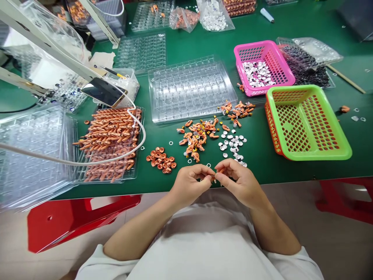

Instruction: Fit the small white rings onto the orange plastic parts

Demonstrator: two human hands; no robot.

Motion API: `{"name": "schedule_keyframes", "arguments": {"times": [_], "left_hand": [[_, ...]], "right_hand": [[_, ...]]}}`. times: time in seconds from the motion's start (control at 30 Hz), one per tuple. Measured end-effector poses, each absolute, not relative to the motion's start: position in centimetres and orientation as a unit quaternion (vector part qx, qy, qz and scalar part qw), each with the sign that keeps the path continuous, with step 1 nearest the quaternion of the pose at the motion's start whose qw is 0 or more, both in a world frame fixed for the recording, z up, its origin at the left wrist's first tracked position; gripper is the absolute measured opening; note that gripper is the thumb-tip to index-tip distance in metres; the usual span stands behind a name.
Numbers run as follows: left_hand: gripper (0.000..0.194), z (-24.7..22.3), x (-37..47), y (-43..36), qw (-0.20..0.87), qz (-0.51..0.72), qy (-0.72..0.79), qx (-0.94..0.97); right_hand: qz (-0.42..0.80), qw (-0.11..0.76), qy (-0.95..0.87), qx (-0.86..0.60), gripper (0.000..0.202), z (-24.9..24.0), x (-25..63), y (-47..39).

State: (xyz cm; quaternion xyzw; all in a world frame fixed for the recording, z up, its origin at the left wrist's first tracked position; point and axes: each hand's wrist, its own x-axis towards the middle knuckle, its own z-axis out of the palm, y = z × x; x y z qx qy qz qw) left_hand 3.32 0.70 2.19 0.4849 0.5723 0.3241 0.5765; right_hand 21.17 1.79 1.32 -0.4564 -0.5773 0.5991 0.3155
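At the table's front edge, my left hand [190,182] and my right hand [241,183] meet, their fingertips pinched on a small orange plastic part [214,178]. My fingers cover most of it, so its exact shape is hidden. Just beyond lies a loose pile of orange plastic pieces [196,137] with yellow and grey bits among them. Beside my right hand are scattered small white discs [233,144]. Orange-brown cup-shaped pieces [161,160] lie in a heap to the left of my left hand.
On the left, a clear tray [132,174] carries rows of orange parts, with stacked clear trays [32,151] beside it. A white cable [142,130] loops over them. An empty clear tray [192,91] sits centrally. Pink [247,91] and green baskets [323,152] stand right.
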Motion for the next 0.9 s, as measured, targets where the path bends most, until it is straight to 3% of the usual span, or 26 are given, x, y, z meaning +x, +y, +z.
{"name": "schedule_keyframes", "arguments": {"times": [0.27, 0.5, 0.9], "left_hand": [[0.021, 2.2, 2.6, 0.9, 0.640, 0.286, 0.520, 0.488], [0.018, 2.4, 2.6, 0.9, 0.683, 0.321, 0.500, 0.425], [0.019, 2.2, 2.8, -0.9, 0.604, 0.357, 0.510, 0.498]], "right_hand": [[0.535, 0.310, -0.627, -0.473, 0.004, 1.4, 21.7, 1.5], [0.483, 0.312, -0.677, -0.459, 0.007, 1.7, 21.4, 1.2], [0.463, 0.345, -0.672, -0.463, 0.012, 1.6, 20.6, 0.9]]}}
